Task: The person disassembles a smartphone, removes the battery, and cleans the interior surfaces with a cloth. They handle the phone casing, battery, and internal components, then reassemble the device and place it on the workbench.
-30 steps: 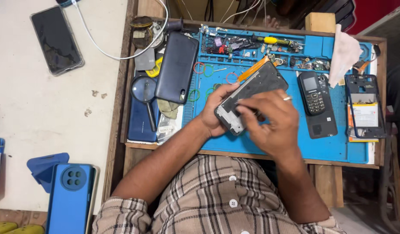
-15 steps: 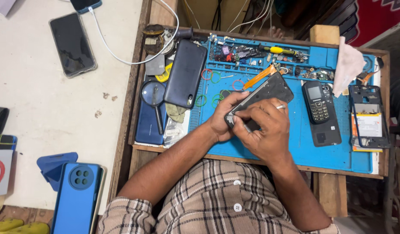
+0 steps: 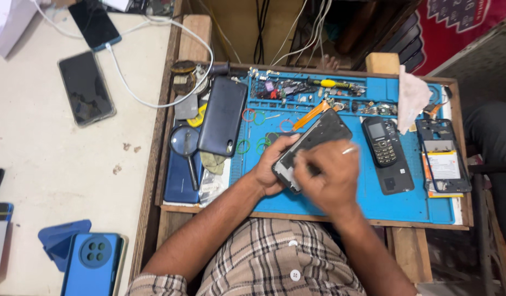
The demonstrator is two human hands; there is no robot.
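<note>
Head view: an opened phone [image 3: 318, 137] is gripped by the left hand [image 3: 272, 167] while the right hand [image 3: 329, 178], fingers closed, blurred, works inside; steadiness is needed next.

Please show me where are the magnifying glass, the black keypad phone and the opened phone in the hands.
magnifying glass [image 3: 185, 141], head view, on its round lens.
black keypad phone [image 3: 382, 141], head view, on its keypad.
opened phone [image 3: 318, 136], head view, on its dark upper half.

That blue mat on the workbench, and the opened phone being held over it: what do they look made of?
The blue mat looks like soft rubber or silicone: matte, with moulded little compartments along its far edge. The opened phone, held by the left hand with the right hand over it, looks like dark plastic with a dull finish; whether any metal lies inside is too blurred to tell.
</note>
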